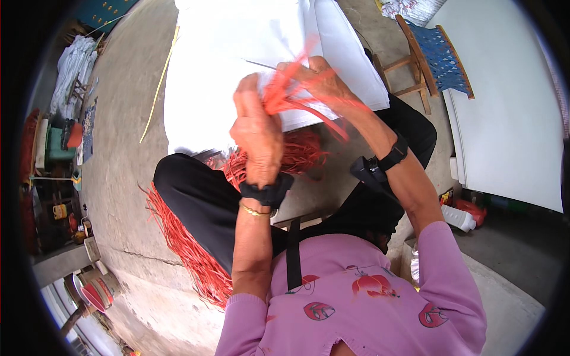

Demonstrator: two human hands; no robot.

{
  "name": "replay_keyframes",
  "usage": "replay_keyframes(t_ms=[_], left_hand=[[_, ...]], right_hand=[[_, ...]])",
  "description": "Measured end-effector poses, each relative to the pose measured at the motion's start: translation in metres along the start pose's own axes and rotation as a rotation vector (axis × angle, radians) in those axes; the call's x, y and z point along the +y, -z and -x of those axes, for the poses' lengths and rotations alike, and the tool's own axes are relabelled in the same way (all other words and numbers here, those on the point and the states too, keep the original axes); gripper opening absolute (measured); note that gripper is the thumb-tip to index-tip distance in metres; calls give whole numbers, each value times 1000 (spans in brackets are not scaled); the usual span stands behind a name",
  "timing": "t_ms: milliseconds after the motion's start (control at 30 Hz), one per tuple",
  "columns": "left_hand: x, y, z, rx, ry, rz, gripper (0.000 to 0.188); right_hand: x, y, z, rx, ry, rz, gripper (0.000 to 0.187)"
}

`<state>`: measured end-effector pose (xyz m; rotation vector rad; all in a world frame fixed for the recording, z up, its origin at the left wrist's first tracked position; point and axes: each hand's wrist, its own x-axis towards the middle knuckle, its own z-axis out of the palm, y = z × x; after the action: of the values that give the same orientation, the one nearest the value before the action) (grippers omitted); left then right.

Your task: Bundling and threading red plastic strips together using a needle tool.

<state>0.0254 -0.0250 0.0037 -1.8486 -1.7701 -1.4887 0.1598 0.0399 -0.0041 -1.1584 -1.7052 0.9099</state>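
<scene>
Both my hands are raised over the near edge of a stack of white sheets (237, 29), blurred by motion. My left hand (256, 127) is closed on a bunch of red strips (278, 95), thin and ribbon-like, whose loose ends fan out to the right. Close by on the right, my right hand (317, 83) is closed too, with a thin dark needle-like rod (259, 63) sticking out of it to the left. Some red strips cross in front of its fingers; whether it grips them as well, I cannot tell.
More red strips lie heaped below the sheets (301, 151), and a long bundle (190, 249) hangs beside my left leg. A wooden stool with blue webbing (440, 56) stands at right, near a big white panel (504, 101). A yellow strip (159, 86) lies left of the sheets.
</scene>
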Motion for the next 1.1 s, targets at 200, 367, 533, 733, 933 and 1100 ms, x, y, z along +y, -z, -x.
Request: replay_keyframes(t_ms=[200,367,533,733,933,1100], left_hand=[[-39,31,-18,-8,80,-59,26],[-32,33,-10,35,-2,123,22],[-16,32,32,-388,39,407,17],[-30,25,24,-254,1029,998,25],[-39,32,-3,-95,868,946,30],[-55,30,-8,-209,623,570,27]], right_hand=[[-10,18,-2,-173,-131,116,51],[-12,22,-3,-166,-180,230,51],[-9,14,-7,-81,-114,141,58],[-16,15,-3,-93,-117,160,58],[-10,17,-5,-129,-119,230,58],[-15,22,-3,-156,-46,339,57]])
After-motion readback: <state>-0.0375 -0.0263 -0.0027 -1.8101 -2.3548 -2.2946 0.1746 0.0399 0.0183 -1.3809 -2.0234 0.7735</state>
